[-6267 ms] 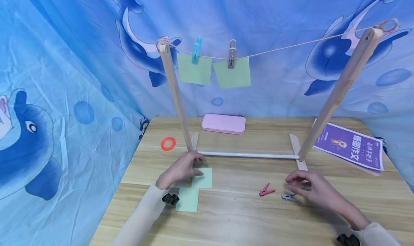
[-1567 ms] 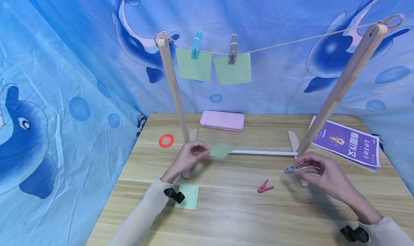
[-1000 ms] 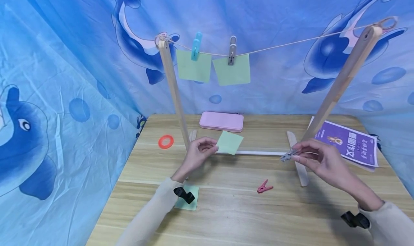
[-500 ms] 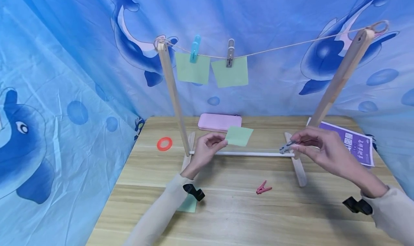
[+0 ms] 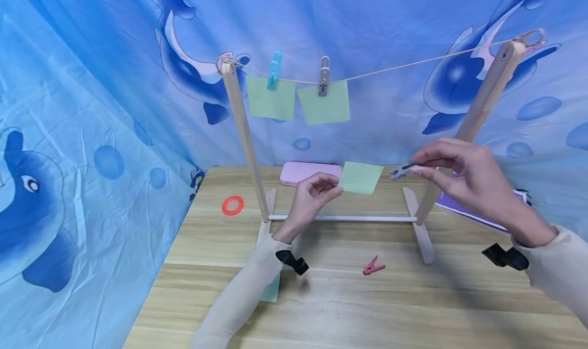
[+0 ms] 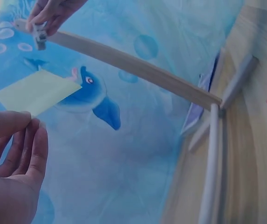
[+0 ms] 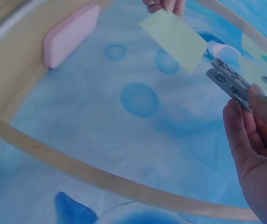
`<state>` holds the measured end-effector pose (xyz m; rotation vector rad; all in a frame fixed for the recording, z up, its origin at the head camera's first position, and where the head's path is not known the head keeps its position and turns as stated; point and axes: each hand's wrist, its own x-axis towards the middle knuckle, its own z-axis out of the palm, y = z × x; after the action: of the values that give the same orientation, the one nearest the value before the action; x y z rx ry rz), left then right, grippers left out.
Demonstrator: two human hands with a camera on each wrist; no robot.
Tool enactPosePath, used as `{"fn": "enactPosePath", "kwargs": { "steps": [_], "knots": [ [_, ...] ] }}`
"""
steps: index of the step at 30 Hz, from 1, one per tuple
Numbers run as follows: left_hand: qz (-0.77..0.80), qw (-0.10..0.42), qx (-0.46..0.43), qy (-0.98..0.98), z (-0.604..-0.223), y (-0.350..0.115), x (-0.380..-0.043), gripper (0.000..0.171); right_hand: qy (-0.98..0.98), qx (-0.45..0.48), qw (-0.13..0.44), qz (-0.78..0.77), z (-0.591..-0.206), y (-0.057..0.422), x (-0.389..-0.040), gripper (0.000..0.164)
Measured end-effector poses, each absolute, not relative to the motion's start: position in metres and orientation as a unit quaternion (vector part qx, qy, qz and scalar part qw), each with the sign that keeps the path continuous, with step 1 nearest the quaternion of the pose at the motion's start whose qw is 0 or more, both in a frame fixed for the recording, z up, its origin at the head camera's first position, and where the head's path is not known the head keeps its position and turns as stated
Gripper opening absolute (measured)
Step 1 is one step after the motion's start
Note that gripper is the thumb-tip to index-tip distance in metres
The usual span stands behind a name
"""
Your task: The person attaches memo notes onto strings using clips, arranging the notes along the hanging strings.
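My left hand pinches a light green paper square by its left corner, in the air in front of the wooden rack. To the right of it, my right hand holds a grey clothespin between thumb and fingers, its tip pointing at the paper but apart from it. The right wrist view shows the grey clothespin close up. Above, a string spans two posts. On it hang two green squares, one under a blue clothespin, the other under a second grey clothespin.
A pink clothespin lies on the wooden table. Another green paper is partly under my left forearm. An orange tape ring, a pink case and a purple booklet lie around the rack's white crossbar.
My left hand has taken a green paper square off the table, and my right hand a grey clothespin. Both have risen toward the string, and the paper and clothespin have come closer together.
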<state>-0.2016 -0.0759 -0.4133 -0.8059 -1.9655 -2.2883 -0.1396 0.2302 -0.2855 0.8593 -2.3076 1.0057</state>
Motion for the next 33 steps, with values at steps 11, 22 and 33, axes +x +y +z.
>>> {"fn": "enactPosePath", "kwargs": {
  "steps": [11, 22, 33],
  "knots": [
    [-0.768, 0.01, -0.24, -0.593, -0.39, -0.055, -0.209, 0.025, -0.811, 0.316, 0.296, 0.393, -0.238, 0.222, -0.151, 0.033],
    [-0.807, -0.003, -0.234, -0.542, -0.378, -0.043, -0.216, 0.03, -0.821, 0.339, 0.322, 0.328, -0.201, 0.216, -0.158, 0.025],
    [-0.831, -0.012, -0.254, -0.496, -0.362, -0.033, -0.231, 0.033, -0.816, 0.364, 0.337, 0.295, -0.172, 0.207, -0.164, 0.021]
  ]
}}
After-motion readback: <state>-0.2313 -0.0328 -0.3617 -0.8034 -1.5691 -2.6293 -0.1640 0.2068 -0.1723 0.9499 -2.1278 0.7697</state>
